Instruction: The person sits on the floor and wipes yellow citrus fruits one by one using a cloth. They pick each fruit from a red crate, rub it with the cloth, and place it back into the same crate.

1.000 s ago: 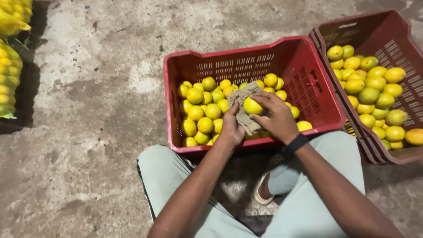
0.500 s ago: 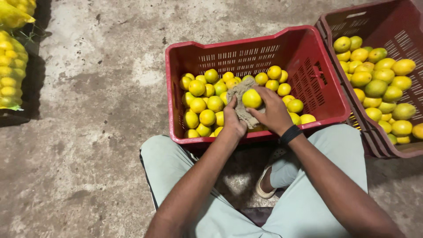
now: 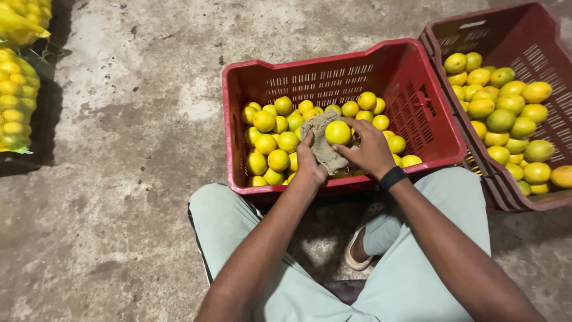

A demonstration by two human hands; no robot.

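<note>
I am sitting on a stained grey concrete floor point(image 3: 137, 119). A red slatted plastic crate point(image 3: 333, 74) is resting on it at the centre of the frame, a darker red crate point(image 3: 506, 36) at upper right, and yellow mesh sacks of fruit point(image 3: 18, 101) at the left edge.

Both hands press a yellow fruit point(image 3: 338, 132) into a cloth point(image 3: 322, 146) above the red crate point(image 3: 310, 74).
</note>
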